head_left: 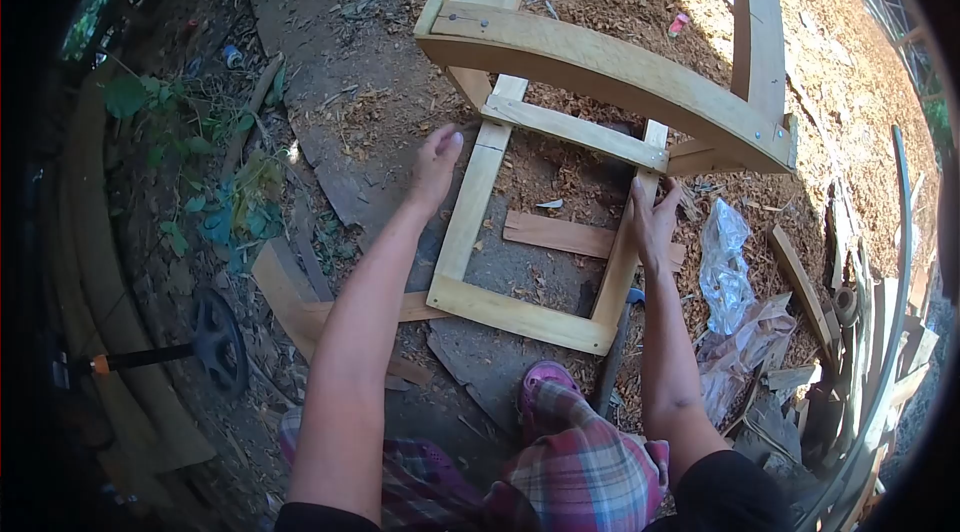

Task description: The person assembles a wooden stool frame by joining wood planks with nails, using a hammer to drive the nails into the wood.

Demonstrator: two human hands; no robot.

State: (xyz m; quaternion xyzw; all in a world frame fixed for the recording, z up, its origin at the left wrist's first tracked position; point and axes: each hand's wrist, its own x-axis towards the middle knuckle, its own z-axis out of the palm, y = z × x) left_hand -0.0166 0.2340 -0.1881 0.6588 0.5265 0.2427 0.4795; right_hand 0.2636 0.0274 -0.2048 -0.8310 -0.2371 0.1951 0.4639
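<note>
A wooden chair frame (520, 317) of pale planed lumber stands in front of me, with two legs and a bottom rail towards me. Its curved rail (610, 60), with nail heads at the ends, runs across the top. My right hand (655, 217) is closed around the frame's right leg, just below the crossbar (575, 135). Beside the left leg (468, 207), my left hand (436, 167) is raised with its fingers curled together. Whether it pinches anything small is hidden. A gap shows between that hand and the leg.
A loose board (560, 234) lies under the frame. Crumpled clear plastic (725, 267) and scrap wood (800, 282) lie at right. A blue-headed tool (634, 296) rests by my right forearm. A black handwheel (218, 342) and green plants (185, 142) are at left. Wood shavings cover the ground.
</note>
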